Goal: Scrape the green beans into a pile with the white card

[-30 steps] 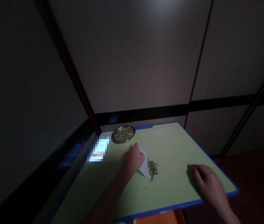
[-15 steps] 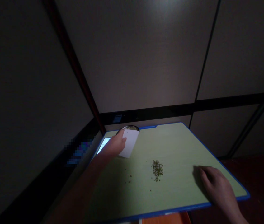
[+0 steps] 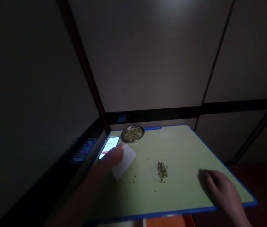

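My left hand (image 3: pixel 116 155) is closed on the edge of a white card (image 3: pixel 125 160), held tilted above the left part of the table. Beyond it stands a round metal dish (image 3: pixel 133 134) with greenish bean-like bits in it. A small pile of similar bits (image 3: pixel 162 172) lies mid-table, and a few loose ones (image 3: pixel 134 181) are scattered nearer the card. At the right edge rests my right hand (image 3: pixel 222 188), its fingers curled in a loose fist with nothing seen in them. The fingertips are hidden underneath.
A lit phone (image 3: pixel 110 146) lies at the table's left edge, partly behind my left hand. The pale green tabletop (image 3: pixel 183 148) has a blue rim. Dark wall panels (image 3: pixel 147 63) rise behind it, and something orange (image 3: pixel 168 221) shows below the front edge.
My left hand has drawn the card back from the dish, toward me and slightly left, uncovering the dish and more of the phone. The right hand stays in place.
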Motion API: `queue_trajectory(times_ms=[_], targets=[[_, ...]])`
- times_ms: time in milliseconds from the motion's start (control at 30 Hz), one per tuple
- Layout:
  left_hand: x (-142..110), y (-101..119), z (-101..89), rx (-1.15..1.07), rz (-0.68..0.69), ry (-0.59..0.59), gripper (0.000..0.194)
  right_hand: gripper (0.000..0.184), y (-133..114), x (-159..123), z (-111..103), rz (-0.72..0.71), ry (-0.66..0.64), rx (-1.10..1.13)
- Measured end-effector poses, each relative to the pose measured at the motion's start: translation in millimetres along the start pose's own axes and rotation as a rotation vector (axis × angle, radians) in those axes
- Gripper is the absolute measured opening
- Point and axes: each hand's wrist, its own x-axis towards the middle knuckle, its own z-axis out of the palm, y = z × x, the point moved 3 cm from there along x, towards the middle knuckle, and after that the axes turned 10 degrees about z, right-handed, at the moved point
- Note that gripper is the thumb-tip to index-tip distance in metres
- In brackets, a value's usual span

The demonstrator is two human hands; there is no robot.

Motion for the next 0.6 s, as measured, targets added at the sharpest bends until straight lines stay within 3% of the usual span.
queue_trajectory(times_ms=[300,600], targets=[[-6,2,22.1,-0.021,0.058,0.022,0.031,0.034,4,1,3,0.005,0.004,0.002],[13,21,17.7,-0.025,0.113,0.02,0.039,0.034,2,2,7,-0.036,0.022,0.013]])
